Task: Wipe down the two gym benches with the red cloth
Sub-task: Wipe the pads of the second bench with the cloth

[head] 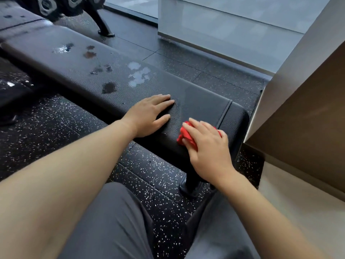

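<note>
The speckled black floor (pixel 56 128) runs under a long black padded bench (pixel 196 101), which stretches from the near right corner away to the upper left. Only the near end of this surface looks dry. Further along sit several wet patches (pixel 139 75), some pale and some dark, so most of the wiping appears to lie ahead.

To do this step well, I would work in long overlapping strokes from the near end toward those patches, pressing evenly, then take in the rounded front edge and the seam beside the cloth.

Both forearms reach forward from the lap. The left hand (pixel 149 116) lies flat on the surface, fingers straight and spread, holding nothing and seemingly bracing. The right hand (pixel 209 144) rests near the bench end, its grip closed over the red cloth (pixel 183 136), fingers bent across it. The cloth is bunched, pressed against the surface near its front edge, and peeks out past the fingertips.
</note>
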